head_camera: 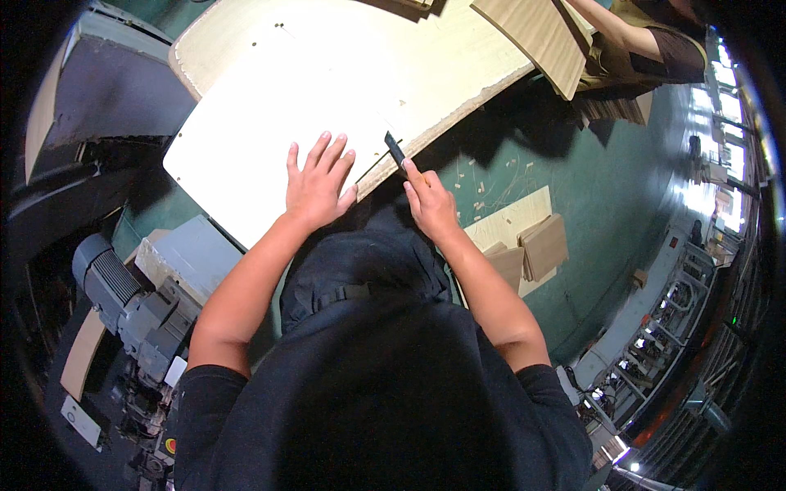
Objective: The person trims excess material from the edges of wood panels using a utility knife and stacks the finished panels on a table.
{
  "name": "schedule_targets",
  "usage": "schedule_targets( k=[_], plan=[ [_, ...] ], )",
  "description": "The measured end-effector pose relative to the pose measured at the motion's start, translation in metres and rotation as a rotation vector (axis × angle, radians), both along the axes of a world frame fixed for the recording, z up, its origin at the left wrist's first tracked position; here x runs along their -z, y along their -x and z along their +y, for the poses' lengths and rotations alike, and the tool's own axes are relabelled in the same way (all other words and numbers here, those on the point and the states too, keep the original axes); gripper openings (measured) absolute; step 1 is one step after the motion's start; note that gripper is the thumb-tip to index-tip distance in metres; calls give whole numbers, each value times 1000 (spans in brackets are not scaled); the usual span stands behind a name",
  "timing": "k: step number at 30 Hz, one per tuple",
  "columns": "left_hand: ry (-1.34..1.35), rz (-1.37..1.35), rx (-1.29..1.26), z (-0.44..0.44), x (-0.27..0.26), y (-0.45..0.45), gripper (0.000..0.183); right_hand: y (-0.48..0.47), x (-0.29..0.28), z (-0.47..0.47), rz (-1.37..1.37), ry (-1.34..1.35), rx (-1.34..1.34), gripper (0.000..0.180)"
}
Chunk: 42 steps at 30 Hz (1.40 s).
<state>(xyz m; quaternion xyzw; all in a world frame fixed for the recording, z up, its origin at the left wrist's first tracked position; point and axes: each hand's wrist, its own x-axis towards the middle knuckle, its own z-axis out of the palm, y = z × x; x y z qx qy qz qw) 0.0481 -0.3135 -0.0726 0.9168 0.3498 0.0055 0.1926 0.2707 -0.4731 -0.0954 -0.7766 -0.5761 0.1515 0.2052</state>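
Observation:
My left hand (319,184) rests palm down with fingers spread on a bright white board (227,166), near the edge closest to me. The board is so brightly lit that its join with the worktable (451,119) is washed out. My right hand (433,205) grips a flat, dark-bladed hand tool (393,146), a bit of orange showing at the fist. Its blade points away from me over the table's rough, chipped front edge. Whether the blade touches the surface, I cannot tell. A thin dark line runs along the edge between my hands.
At upper right a person's arm (620,30) is beside curved wooden panels (540,43). Wood pieces (543,245) lie on a pale board on the green floor (589,184), near scattered scraps. A motor (110,273) stands at left, machinery (669,307) at right.

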Motion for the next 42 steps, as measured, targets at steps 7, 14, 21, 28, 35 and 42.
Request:
schedule_targets(
  k=[7, 14, 21, 28, 35, 42],
  plan=[
    [-2, -8, 6, 0, 3, 1, 63, -10, 7, 2, -16, -27, -20, 56],
    [-18, -19, 12, 0, 3, 1, 62, -20, 4, 7, -13, -39, -57, 58],
    [-19, -25, 8, 0, 3, 1, 63, -14, -8, -2, -10, 13, -85, 59],
    [-21, -24, 13, 1, 3, 0, 65, -22, -6, -9, -42, 46, -71, 59],
    [-23, -42, 17, 1, 3, 1, 64, -37, -10, -3, -48, 104, -130, 59],
    [-12, -25, 18, 1, 3, 1, 63, -43, -5, 2, -70, 62, -154, 59]
  ],
)
